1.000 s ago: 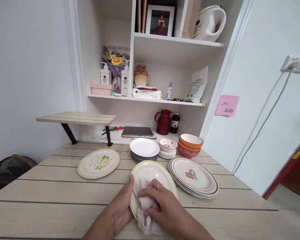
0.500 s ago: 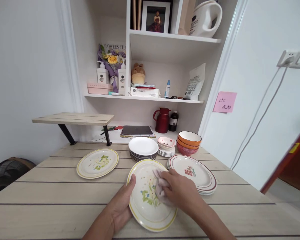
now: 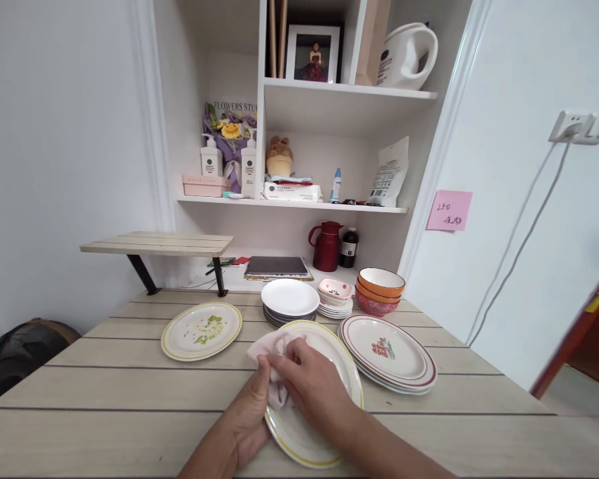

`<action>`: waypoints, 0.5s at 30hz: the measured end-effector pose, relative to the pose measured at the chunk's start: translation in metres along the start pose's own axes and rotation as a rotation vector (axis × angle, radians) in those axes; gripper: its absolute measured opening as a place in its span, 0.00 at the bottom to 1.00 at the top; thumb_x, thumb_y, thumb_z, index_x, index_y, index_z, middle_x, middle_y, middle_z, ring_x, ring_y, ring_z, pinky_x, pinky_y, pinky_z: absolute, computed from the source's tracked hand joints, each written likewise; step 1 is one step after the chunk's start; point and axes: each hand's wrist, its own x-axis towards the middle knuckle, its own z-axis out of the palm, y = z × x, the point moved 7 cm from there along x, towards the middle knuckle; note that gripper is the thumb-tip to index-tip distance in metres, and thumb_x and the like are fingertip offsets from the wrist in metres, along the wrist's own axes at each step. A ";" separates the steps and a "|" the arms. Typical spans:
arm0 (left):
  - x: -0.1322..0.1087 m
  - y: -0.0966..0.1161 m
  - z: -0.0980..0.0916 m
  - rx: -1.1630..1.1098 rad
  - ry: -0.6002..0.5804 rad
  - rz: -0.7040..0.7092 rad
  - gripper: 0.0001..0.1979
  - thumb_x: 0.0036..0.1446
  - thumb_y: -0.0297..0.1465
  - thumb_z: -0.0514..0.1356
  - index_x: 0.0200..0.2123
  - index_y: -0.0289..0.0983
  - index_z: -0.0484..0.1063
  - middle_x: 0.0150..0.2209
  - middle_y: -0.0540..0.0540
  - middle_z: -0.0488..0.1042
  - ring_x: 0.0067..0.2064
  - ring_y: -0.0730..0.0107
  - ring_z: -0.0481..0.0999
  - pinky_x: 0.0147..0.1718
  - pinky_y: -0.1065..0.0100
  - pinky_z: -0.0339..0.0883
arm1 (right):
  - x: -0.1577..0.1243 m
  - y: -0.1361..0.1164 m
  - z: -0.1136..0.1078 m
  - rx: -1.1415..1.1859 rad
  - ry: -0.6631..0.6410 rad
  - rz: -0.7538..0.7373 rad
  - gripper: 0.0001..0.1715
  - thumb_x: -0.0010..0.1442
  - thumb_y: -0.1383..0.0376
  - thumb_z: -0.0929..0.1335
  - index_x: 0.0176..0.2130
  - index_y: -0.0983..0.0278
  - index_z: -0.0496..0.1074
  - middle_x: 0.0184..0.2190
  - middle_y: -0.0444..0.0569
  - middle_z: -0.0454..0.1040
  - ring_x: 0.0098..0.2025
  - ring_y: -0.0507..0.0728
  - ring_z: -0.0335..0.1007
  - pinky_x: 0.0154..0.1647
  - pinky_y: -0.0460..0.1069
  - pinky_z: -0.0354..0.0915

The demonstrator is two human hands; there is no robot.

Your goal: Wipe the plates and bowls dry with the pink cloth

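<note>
Cloth (image 3: 274, 352): moved to plate's (image 3: 332, 342) ten o'clock rim.
Left hand (image 3: 249, 426): clamps plate.
Right hand (image 3: 314, 386): clamps cloth, wiping.
Next: probably steady rim pressure.

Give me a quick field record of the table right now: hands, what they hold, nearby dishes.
left hand: grips yellow-rimmed plate by its left rim
right hand: presses pink cloth onto that plate
left of it: floral plate, alone on table
right of it: red-rimmed plate stack, close beside
behind: white plate stack, small dishes, orange bowls
</note>
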 end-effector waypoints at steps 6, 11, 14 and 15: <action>0.002 -0.001 -0.007 0.013 0.006 0.001 0.39 0.58 0.53 0.55 0.67 0.39 0.56 0.57 0.32 0.73 0.59 0.48 0.71 0.61 0.46 0.55 | 0.022 0.029 -0.015 -0.197 0.130 0.071 0.14 0.66 0.63 0.64 0.51 0.52 0.71 0.41 0.48 0.69 0.41 0.57 0.64 0.36 0.49 0.53; 0.001 -0.002 -0.006 0.028 0.049 -0.074 0.39 0.60 0.52 0.54 0.67 0.36 0.54 0.57 0.30 0.72 0.60 0.48 0.71 0.62 0.47 0.54 | 0.009 0.066 -0.022 -0.236 -0.015 0.248 0.14 0.62 0.68 0.62 0.46 0.58 0.71 0.44 0.50 0.71 0.40 0.57 0.69 0.29 0.47 0.51; 0.000 -0.002 -0.005 0.033 0.075 -0.103 0.39 0.60 0.51 0.54 0.68 0.35 0.53 0.56 0.30 0.72 0.59 0.48 0.71 0.62 0.47 0.55 | -0.006 0.081 -0.027 -0.222 -0.191 0.334 0.17 0.57 0.69 0.64 0.47 0.60 0.70 0.44 0.52 0.73 0.37 0.59 0.72 0.27 0.48 0.49; 0.000 -0.002 -0.004 0.031 0.073 -0.108 0.39 0.61 0.50 0.54 0.68 0.35 0.53 0.57 0.30 0.72 0.59 0.48 0.71 0.62 0.47 0.55 | -0.011 0.080 -0.028 -0.207 -0.259 0.329 0.17 0.55 0.69 0.65 0.45 0.60 0.71 0.41 0.51 0.75 0.35 0.60 0.73 0.27 0.48 0.49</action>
